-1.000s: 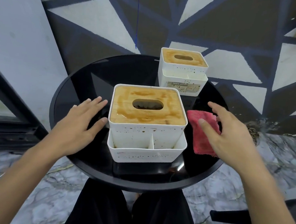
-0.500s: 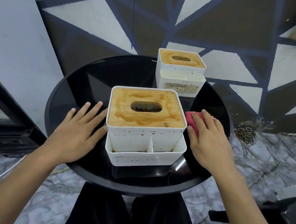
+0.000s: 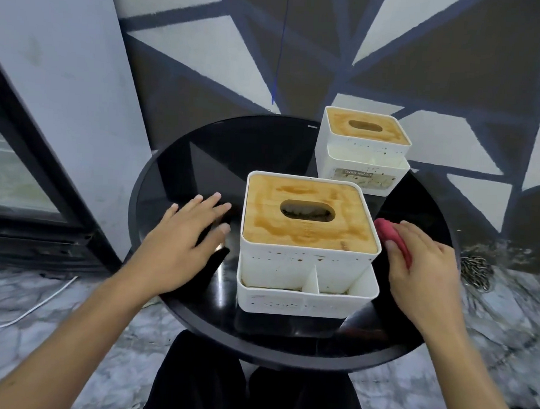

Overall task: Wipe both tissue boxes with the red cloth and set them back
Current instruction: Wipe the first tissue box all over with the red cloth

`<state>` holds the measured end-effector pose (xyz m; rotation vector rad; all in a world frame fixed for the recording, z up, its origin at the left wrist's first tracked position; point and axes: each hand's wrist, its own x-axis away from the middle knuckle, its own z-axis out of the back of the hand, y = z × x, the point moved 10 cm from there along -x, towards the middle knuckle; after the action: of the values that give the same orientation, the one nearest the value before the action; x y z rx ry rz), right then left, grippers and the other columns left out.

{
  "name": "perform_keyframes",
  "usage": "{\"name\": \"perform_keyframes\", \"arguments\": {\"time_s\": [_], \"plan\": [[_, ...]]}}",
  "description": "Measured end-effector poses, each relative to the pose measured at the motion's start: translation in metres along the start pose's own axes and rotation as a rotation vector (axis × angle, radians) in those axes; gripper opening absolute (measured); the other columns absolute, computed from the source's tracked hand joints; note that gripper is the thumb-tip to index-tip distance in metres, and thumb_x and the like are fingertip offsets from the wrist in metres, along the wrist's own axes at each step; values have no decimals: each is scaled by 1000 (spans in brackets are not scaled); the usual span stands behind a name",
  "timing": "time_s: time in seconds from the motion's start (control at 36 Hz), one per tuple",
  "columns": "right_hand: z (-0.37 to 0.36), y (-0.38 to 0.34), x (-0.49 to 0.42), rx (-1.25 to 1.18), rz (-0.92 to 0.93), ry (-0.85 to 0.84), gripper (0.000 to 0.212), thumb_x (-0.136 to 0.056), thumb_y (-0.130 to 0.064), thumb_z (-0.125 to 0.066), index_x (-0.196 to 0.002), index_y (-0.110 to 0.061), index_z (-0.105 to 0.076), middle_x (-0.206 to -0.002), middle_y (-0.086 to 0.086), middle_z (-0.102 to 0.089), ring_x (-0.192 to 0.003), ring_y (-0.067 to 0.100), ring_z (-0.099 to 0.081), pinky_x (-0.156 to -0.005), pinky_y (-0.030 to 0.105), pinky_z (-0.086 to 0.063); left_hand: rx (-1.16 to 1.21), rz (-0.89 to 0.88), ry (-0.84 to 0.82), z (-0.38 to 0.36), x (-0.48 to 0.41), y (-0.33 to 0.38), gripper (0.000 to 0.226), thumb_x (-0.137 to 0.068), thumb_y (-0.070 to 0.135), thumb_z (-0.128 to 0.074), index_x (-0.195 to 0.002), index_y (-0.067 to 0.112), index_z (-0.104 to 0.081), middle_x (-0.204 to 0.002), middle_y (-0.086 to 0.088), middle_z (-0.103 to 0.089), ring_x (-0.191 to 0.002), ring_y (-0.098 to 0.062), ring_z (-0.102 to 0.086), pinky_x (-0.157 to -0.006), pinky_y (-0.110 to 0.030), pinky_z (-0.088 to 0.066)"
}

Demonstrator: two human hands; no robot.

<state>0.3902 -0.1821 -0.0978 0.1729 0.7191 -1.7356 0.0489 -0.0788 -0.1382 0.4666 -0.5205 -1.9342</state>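
Near tissue box (image 3: 307,234), square white speckled plastic w/ a stained tan wooden lid & oval slot, stands upright at front-centre of the round black glossy table (image 3: 265,147), its divided front tray facing the person. Far tissue box (image 3: 364,146), same make w/ a label on the front, sits at the back-right of the table, well apart from the near one. Prob. parked there so there's room to do one box at a time.

Left hand (image 3: 182,246): fingers straight & spread, palm down, holding nothing. It's low over the tabletop just left of the near tissue box, not touching it as far as I can see. Can't tell if the palm actually rests on the glass. Looks placed to brace the box from that side once wiping starts.

Right hand (image 3: 425,268): fingers curled over the bunched red cloth (image 3: 386,230), thumb alongside, so it's gripping the cloth. The cloth is just right of the near box's upper wall; contact w/ the box unclear. Most of the cloth is hidden by the hand.

Step in hand, I'd say: getting the cloth onto the near box. Neither box looks wiped, as the lids are blotchy & the walls spotted. The next move needs the cloth on the lid or side w/ the left hand steadying, since light plastic could slide on slick glass.
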Motion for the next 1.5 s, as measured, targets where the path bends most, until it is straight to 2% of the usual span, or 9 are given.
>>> {"name": "perform_keyframes", "arguments": {"time_s": [0.11, 0.22, 0.33, 0.42, 0.56, 0.64, 0.75, 1.03, 1.5], "plan": [[17, 20, -8, -376, -275, 28, 34, -112, -17, -53, -140, -26, -69, -113, -14, -78, -98, 12, -77, -83, 24, -59, 460, 55, 161, 30, 10, 8, 54, -105, 66, -41, -152, 43, -54, -159, 29, -48, -149, 12, -35, -129, -29, -25], [30, 29, -21, -798, -483, 114, 28, -113, -13, -52, -136, -16, -68, -107, -6, -74, -82, -10, -74, -80, 13, -58, 577, -55, 161, 44, 18, 33, 72, -96, 80, -36, -156, 41, -48, -159, 29, -48, -150, 10, -36, -128, -32, -26], [48, 8, -43, -805, -383, 79, 24, -111, -23, -58, -107, -31, -80, -110, -4, -83, -106, 13, -79, -97, 29, -62, 593, -142, 80, 42, 21, 56, 103, -77, 98, -47, -163, 41, -35, -166, 27, -38, -156, 0, -33, -130, -43, -28], [65, -38, -60, -834, -166, 21, 28, -113, -15, -53, -111, -34, -74, -96, -23, -82, -101, 1, -78, -96, 25, -62, 575, -166, 31, 38, 18, 67, 121, -63, 100, -61, -164, 41, -30, -168, 28, -34, -156, 2, -30, -131, -45, -27], [71, -112, -72, -621, 197, -78, 29, -113, -15, -54, -123, -40, -66, -80, -35, -71, -64, -3, -68, -59, 10, -52, 542, -156, -25, 29, 9, 66, 137, -50, 92, -80, -165, 42, -25, -167, 31, -32, -155, 8, -29, -132, -42, -25], [63, -143, -72, -592, 326, -173, 28, -111, -23, -57, -133, -36, -69, -103, -28, -77, -83, 11, -79, -75, 27, -65, 565, -155, -66, 25, 6, 65, 135, -49, 82, -89, -163, 41, -31, -161, 33, -41, -151, 10, -35, -130, -38, -27], [47, -181, -66, -414, 508, -271, 28, -110, -16, -58, -133, -29, -69, -99, -46, -62, -94, -22, -63, -84, 0, -44, 606, -192, -69, 22, 5, 68, 112, -59, 51, -96, -156, 36, -42, -155, 27, -53, -148, 2, -44, -127, -38, -32], [-11, -207, -55, -20, 649, -495, 44, -105, -46, -38, -141, -36, -62, -136, -21, -64, -114, 20, -58, -99, 46, -51, 621, -179, -50, 17, -1, 63, 114, -63, 42, -99, -160, 31, -39, -155, 23, -54, -148, -2, -48, -125, -37, -36], [-1, -211, -30, 34, 748, -540, 47, -106, -48, -40, -146, -40, -62, -140, -20, -64, -102, 19, -49, -87, 45, -54, 623, -170, 3, 15, -3, 61, 107, -65, 32, -99, -157, 29, -44, -149, 15, -61, -142, -10, -55, -119, -41, -45]]}}
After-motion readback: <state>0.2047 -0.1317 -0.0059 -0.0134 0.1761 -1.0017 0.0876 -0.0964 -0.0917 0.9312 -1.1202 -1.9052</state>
